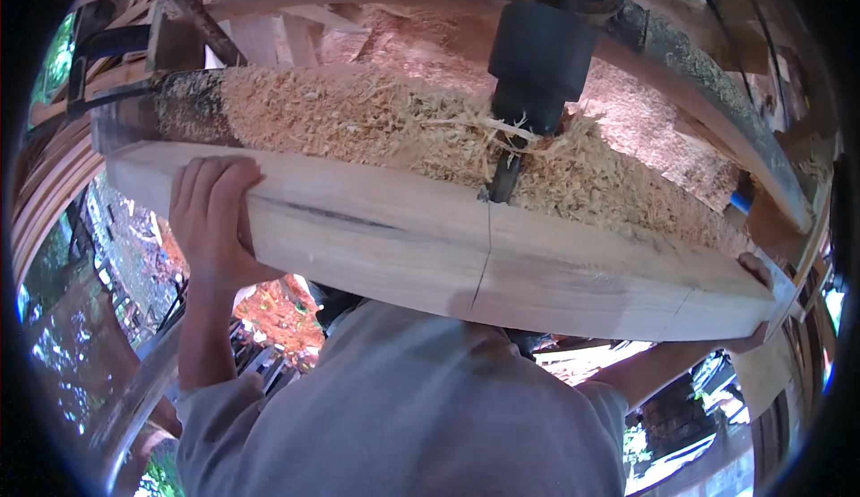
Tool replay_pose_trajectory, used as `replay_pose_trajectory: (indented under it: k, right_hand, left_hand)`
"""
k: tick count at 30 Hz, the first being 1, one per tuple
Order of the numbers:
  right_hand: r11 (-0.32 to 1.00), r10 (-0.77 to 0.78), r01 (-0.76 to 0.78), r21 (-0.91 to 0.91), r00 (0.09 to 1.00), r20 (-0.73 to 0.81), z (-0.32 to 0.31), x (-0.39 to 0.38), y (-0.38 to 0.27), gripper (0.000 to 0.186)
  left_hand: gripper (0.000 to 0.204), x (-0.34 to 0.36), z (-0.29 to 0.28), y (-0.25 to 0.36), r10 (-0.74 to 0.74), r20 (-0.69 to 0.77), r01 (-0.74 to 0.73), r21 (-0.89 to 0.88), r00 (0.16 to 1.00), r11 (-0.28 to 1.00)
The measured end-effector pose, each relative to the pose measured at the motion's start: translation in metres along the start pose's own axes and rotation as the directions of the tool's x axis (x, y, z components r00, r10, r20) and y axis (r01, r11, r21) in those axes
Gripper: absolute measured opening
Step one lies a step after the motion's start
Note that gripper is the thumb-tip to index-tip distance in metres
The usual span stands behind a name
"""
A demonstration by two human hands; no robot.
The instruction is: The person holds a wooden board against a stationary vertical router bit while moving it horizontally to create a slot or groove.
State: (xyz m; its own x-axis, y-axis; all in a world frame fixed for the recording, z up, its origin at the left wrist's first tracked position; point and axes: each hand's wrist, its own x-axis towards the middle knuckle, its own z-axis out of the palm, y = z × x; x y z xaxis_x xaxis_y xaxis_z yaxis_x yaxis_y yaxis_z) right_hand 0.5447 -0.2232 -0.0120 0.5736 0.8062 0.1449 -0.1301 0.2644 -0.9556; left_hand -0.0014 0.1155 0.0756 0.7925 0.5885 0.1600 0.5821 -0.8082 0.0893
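Note:
A long pale wooden beam lies crosswise, with dark pencil-like lines across its front face. My left hand grips its left part, fingers curled over the top. My right hand grips the far right end, mostly hidden by the wood. Above the middle, a black machine tool holder carries a narrow metal bit down to the beam's back edge, at one of the lines. Wood shavings heap thickly behind the beam and around the bit.
A curved, sawdust-covered machine bar crosses behind the tool. Wooden boards are stacked at the left, and more timber stands at the far right. My grey-shirted body is just below the beam, with sawdust-strewn ground showing past it.

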Motion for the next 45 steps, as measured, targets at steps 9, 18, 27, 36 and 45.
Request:
replay_pose_trajectory:
  k: [9, 18, 27, 36, 45]
  right_hand:
    - [1.000, -0.010, 0.009, -0.011, 0.994, -0.109, 0.042, -0.030, 0.001, 0.070]
    - [0.989, -0.132, 0.112, -0.095, 0.962, -0.239, 0.085, -0.048, 0.012, 0.066]
    - [0.994, -0.105, 0.088, -0.069, 0.950, -0.295, 0.115, -0.075, 0.011, 0.068]
    - [0.971, -0.201, 0.160, -0.177, 0.947, -0.251, 0.173, -0.057, 0.045, 0.068]
    - [0.994, 0.053, -0.071, -0.081, 0.976, -0.211, 0.091, -0.044, 0.010, 0.071]
  left_hand:
    - [0.077, -0.002, -0.004, -0.038, 0.075, -0.029, -0.074, 0.033, 0.997, 0.997]
    - [0.075, -0.002, -0.003, -0.076, 0.087, -0.007, -0.087, 0.043, 0.996, 0.995]
    - [0.068, -0.008, -0.009, -0.094, 0.095, 0.027, -0.096, 0.036, 0.995, 0.995]
    - [0.064, -0.038, -0.016, -0.156, -0.025, 0.026, 0.022, 0.088, 0.999, 0.996]
    - [0.080, -0.023, -0.012, -0.100, 0.057, 0.037, -0.061, 0.113, 0.998, 0.992]
